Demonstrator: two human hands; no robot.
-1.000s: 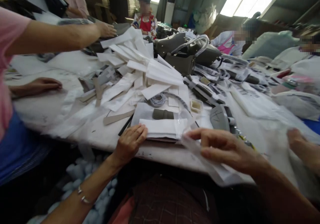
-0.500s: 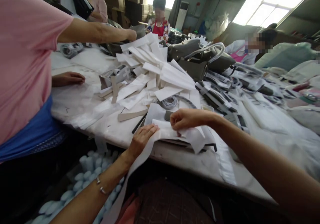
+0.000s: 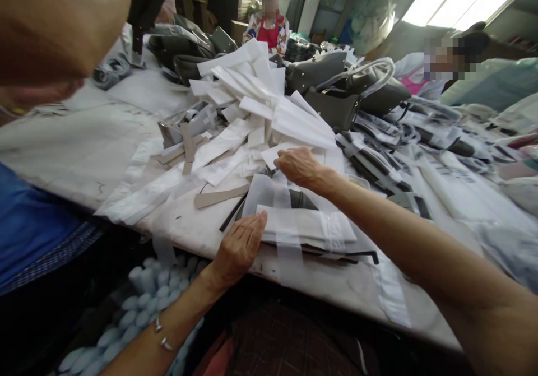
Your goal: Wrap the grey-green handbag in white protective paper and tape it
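My left hand (image 3: 240,245) lies flat, fingers together, on the left end of a white paper-wrapped flat piece (image 3: 306,226) near the table's front edge. A strip of clear film (image 3: 284,213) runs from the front edge over that piece toward my right hand (image 3: 299,166). My right hand is closed in a pinch on the far end of the strip, just before the heap of white paper strips (image 3: 256,104). A dark grey leather part (image 3: 301,200) shows under the film between my hands.
A person in a pink top and blue apron (image 3: 29,219) leans in close at the left. Grey handbags (image 3: 336,93) stand behind the paper heap. Straps and bagged parts (image 3: 378,157) cover the right side. Other seated people work at the far side. White foam pieces (image 3: 143,303) lie on the floor.
My right hand has moved away from me, drawing the clear strip over the wrapped piece. The person at the left has pulled the outstretched arm back and leaned closer. My left hand stays put.
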